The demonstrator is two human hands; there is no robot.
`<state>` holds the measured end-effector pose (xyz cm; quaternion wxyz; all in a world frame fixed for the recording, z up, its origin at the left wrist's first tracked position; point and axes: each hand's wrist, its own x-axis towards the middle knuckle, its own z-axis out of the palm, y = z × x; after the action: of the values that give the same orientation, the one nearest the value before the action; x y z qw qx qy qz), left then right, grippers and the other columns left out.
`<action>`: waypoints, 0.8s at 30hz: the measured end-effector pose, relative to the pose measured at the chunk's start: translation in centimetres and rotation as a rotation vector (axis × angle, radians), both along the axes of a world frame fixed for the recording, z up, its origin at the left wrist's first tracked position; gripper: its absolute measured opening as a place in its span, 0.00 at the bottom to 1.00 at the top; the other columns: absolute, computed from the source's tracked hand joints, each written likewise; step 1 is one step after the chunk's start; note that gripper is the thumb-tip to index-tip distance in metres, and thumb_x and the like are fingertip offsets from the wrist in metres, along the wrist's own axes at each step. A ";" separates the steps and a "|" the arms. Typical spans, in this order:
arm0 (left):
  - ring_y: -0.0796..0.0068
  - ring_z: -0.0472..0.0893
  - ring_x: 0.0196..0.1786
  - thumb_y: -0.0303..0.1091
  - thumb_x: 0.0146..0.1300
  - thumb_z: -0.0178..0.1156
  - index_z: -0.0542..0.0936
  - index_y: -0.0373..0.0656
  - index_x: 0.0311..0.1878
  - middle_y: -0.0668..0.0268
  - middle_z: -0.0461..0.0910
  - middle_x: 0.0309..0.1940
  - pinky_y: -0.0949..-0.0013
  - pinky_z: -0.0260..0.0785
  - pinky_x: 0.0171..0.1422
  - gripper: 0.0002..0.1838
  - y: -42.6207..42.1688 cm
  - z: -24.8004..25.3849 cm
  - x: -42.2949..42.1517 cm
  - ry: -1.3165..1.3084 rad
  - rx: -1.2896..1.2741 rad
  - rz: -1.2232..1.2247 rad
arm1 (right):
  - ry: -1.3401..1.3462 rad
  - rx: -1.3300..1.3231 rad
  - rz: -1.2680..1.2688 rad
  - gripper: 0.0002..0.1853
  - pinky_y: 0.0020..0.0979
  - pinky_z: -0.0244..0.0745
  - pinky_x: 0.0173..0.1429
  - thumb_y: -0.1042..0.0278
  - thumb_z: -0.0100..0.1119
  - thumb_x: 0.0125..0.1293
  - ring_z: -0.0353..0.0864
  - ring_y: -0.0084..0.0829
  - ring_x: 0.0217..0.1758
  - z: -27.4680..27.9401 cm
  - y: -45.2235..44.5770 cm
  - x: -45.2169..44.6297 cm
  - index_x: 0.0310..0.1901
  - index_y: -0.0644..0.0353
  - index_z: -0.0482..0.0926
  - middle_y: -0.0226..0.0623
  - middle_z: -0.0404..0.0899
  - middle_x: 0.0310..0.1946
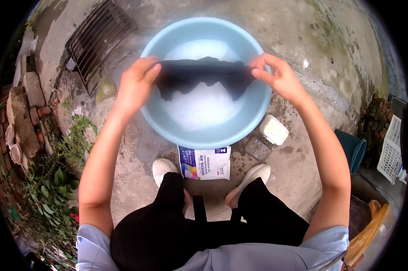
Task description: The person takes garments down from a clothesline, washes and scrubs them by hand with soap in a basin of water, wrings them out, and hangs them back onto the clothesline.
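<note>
Left grip [137,82] and right grip [276,77] pinch the dark cloth [204,72] outspread above the sudsy basin [206,141]; dunking would likely need even lowering.

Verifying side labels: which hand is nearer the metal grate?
Left. The left hand is on the metal grate side of the blue tub; the right hand is across the tub, farther away.

The left hand [143,77] and the right hand [276,74] hold the two ends of a dark cloth [204,72], stretched out over a big blue tub [206,139]. White, soapy water [197,113] is in the tub. A bag of washing powder [206,163] lies by the tub, between two white shoes [164,169]. A white box [275,130] and a see-through box [257,148] sit nearby.
</note>
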<state>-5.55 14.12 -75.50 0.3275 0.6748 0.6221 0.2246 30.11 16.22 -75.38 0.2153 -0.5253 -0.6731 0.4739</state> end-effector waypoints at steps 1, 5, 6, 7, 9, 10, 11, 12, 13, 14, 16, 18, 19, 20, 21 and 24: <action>0.69 0.81 0.47 0.42 0.73 0.53 0.81 0.36 0.51 0.59 0.83 0.45 0.69 0.71 0.55 0.18 0.4 0.4 -0.5 -0.262 -0.177 0.103 | 0.002 0.004 -0.003 0.10 0.32 0.69 0.51 0.73 0.66 0.61 0.76 0.24 0.45 0.3 0.0 0.4 0.32 0.57 0.72 0.25 0.77 0.34; 0.82 0.78 0.39 0.44 0.76 0.51 0.81 0.37 0.46 0.67 0.82 0.37 0.75 0.71 0.47 0.18 1.1 1.2 -0.4 -0.506 -0.105 0.167 | 0.277 -0.258 -0.004 0.15 0.23 0.68 0.43 0.77 0.67 0.59 0.71 0.16 0.35 1.6 -0.6 0.1 0.35 0.55 0.66 0.23 0.71 0.29; 0.82 0.78 0.39 0.44 0.76 0.51 0.81 0.37 0.46 0.68 0.82 0.37 0.75 0.70 0.47 0.18 1.1 1.7 0.1 -0.582 -0.107 0.137 | 0.210 -0.244 0.065 0.16 0.22 0.66 0.39 0.77 0.69 0.59 0.69 0.15 0.32 1.9 -0.8 -0.5 0.35 0.55 0.66 0.22 0.67 0.27; 0.82 0.78 0.40 0.44 0.75 0.51 0.81 0.37 0.46 0.69 0.82 0.37 0.75 0.70 0.47 0.18 1.1 2.4 0.7 -0.658 -0.110 0.107 | 0.144 -0.230 0.135 0.17 0.21 0.63 0.35 0.77 0.70 0.59 0.67 0.14 0.30 2.2 -0.9 -0.8 0.36 0.54 0.66 0.20 0.63 0.24; 0.82 0.78 0.40 0.45 0.74 0.54 0.81 0.38 0.46 0.70 0.82 0.37 0.76 0.70 0.47 0.18 0.8 4.2 1.9 -0.703 -0.136 0.043 | 0.024 -0.312 0.226 0.17 0.23 0.67 0.39 0.67 0.68 0.63 0.71 0.17 0.32 2.5 -0.8 -1.5 0.49 0.57 0.71 0.24 0.68 0.26; 0.82 0.78 0.40 0.45 0.74 0.55 0.81 0.38 0.46 0.70 0.82 0.37 0.76 0.70 0.47 0.17 0.6 5.0 2.3 -0.672 -0.168 -0.075 | 0.007 -0.325 0.235 0.23 0.25 0.68 0.41 0.62 0.66 0.65 0.73 0.20 0.33 2.1 -1.1 -2.4 0.58 0.56 0.70 0.27 0.72 0.27; 0.83 0.78 0.40 0.44 0.73 0.56 0.81 0.38 0.46 0.70 0.82 0.37 0.76 0.70 0.47 0.17 0.5 5.9 2.7 -0.638 -0.200 -0.194 | -0.008 -0.338 0.241 0.29 0.26 0.70 0.42 0.56 0.64 0.67 0.75 0.23 0.34 1.3 -1.4 -3.3 0.67 0.55 0.68 0.31 0.75 0.28; 0.82 0.78 0.39 0.43 0.70 0.59 0.82 0.37 0.45 0.70 0.81 0.36 0.75 0.71 0.45 0.16 0.6 7.0 2.9 -0.637 -0.231 -0.263 | 0.064 -0.338 0.261 0.36 0.32 0.71 0.45 0.48 0.60 0.69 0.78 0.29 0.36 -1.1 -1.6 -3.9 0.74 0.49 0.61 0.35 0.80 0.31; 0.82 0.78 0.39 0.43 0.70 0.59 0.82 0.37 0.45 0.70 0.81 0.36 0.75 0.71 0.45 0.16 0.6 7.9 3.0 -0.633 -0.232 -0.263 | -0.009 -0.310 0.293 0.28 0.34 0.71 0.45 0.49 0.63 0.67 0.78 0.30 0.38 -1.4 -1.6 -4.5 0.63 0.53 0.70 0.37 0.80 0.34; 0.82 0.75 0.38 0.42 0.70 0.60 0.82 0.37 0.41 0.70 0.78 0.33 0.75 0.67 0.43 0.15 0.6 8.7 3.1 -0.598 -0.239 -0.290 | -0.080 -0.282 0.326 0.22 0.36 0.71 0.45 0.51 0.65 0.65 0.78 0.32 0.40 -1.6 -1.5 -5.2 0.53 0.57 0.79 0.39 0.80 0.37; 0.80 0.72 0.34 0.40 0.64 0.66 0.82 0.34 0.34 0.70 0.73 0.28 0.75 0.63 0.39 0.15 0.7 8.9 2.8 -0.501 -0.192 -0.276 | -0.227 -0.237 0.351 0.19 0.36 0.70 0.45 0.53 0.71 0.58 0.76 0.32 0.41 -0.7 -0.5 -4.9 0.38 0.62 0.81 0.38 0.77 0.37; 0.81 0.73 0.34 0.39 0.62 0.68 0.82 0.35 0.35 0.70 0.75 0.29 0.75 0.64 0.39 0.14 0.9 9.3 1.3 -0.434 -0.190 -0.275 | -0.208 -0.039 0.153 0.20 0.34 0.69 0.44 0.57 0.78 0.49 0.73 0.33 0.37 1.3 0.0 -4.1 0.32 0.64 0.79 0.35 0.72 0.33; 0.81 0.73 0.35 0.38 0.60 0.70 0.82 0.35 0.37 0.71 0.76 0.30 0.75 0.65 0.40 0.14 1.1 9.6 0.6 -0.370 -0.184 -0.274 | -0.145 0.011 0.119 0.15 0.31 0.71 0.43 0.64 0.77 0.51 0.75 0.28 0.37 1.8 0.7 -3.2 0.30 0.63 0.79 0.32 0.74 0.32; 0.82 0.75 0.37 0.37 0.56 0.72 0.81 0.37 0.40 0.71 0.78 0.32 0.76 0.67 0.43 0.15 0.9 10.1 0.0 -0.381 -0.262 -0.231 | 0.035 -0.106 0.099 0.12 0.29 0.72 0.43 0.67 0.75 0.53 0.77 0.25 0.37 2.6 1.2 -2.1 0.30 0.62 0.79 0.30 0.76 0.32; 0.83 0.76 0.39 0.37 0.54 0.74 0.80 0.37 0.45 0.71 0.80 0.35 0.76 0.68 0.46 0.20 1.1 10.0 -0.9 -0.345 -0.262 -0.285 | 0.217 -0.225 0.079 0.10 0.26 0.73 0.43 0.70 0.74 0.54 0.78 0.22 0.36 3.5 1.7 -1.2 0.30 0.61 0.79 0.28 0.78 0.32; 0.82 0.77 0.42 0.38 0.51 0.75 0.77 0.35 0.50 0.70 0.80 0.39 0.75 0.68 0.52 0.26 0.8 10.3 -1.9 -0.472 -0.470 -0.338 | 0.314 -0.337 0.163 0.07 0.23 0.74 0.42 0.72 0.71 0.57 0.79 0.17 0.36 5.6 2.1 0.1 0.33 0.59 0.79 0.25 0.80 0.32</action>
<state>-7.43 14.90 -65.24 0.6402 0.6041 0.4438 0.1678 30.24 18.36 -69.83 0.1875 -0.4179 -0.5828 0.6712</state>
